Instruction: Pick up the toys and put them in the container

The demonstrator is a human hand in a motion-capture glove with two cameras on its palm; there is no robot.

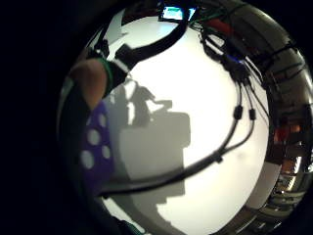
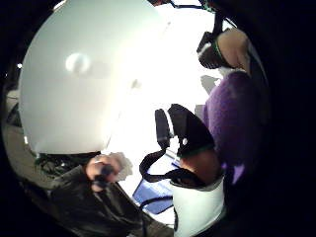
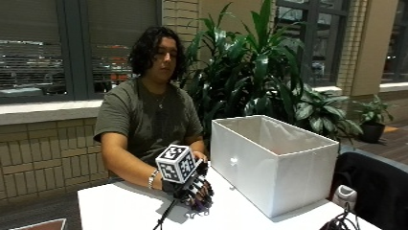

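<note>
gloved right hand (image 3: 193,189) low over worktop (image 3: 121,208), fingers curled round purple spotted toy (image 1: 96,147). white container (image 3: 271,160) stands just beside, open top higher than hand.

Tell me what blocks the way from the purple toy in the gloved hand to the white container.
Nothing visible. The right hand grips the purple toy just above the white table, beside the container; only its near wall must be cleared.
</note>
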